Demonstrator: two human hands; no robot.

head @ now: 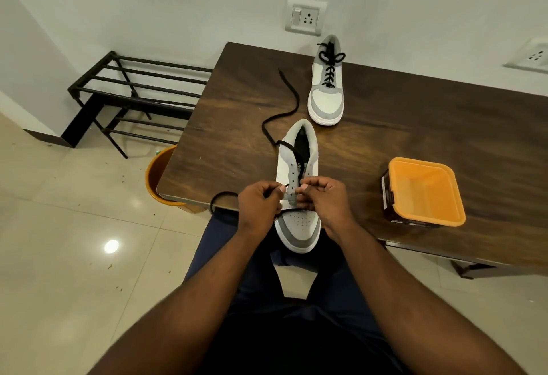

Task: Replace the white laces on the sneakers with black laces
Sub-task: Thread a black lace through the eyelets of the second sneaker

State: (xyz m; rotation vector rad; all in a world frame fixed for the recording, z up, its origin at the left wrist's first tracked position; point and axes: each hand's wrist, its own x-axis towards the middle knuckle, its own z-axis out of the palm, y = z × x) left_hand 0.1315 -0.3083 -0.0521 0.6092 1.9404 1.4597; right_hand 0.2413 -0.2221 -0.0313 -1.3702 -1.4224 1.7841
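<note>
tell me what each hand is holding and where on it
Both pinch the black lace near the lower eyelets of the near sneaker: the left hand by its tip, the right hand where it crosses the tongue.

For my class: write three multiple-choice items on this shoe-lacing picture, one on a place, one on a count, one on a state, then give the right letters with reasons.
1. Where does the orange tub stand?
A. on the table, right of the near sneaker
B. on the floor
C. on the black rack

2. How many sneakers are on the table?
A. one
B. two
C. three

3. What is the state of the far sneaker?
A. no lace
B. white lace
C. laced in black and tied

Answers:
1 A: it stands on the wood to the right of the near sneaker.
2 B: one near the hands, one farther back.
3 C: a black lace crosses its eyelets and ends in a bow.
</note>
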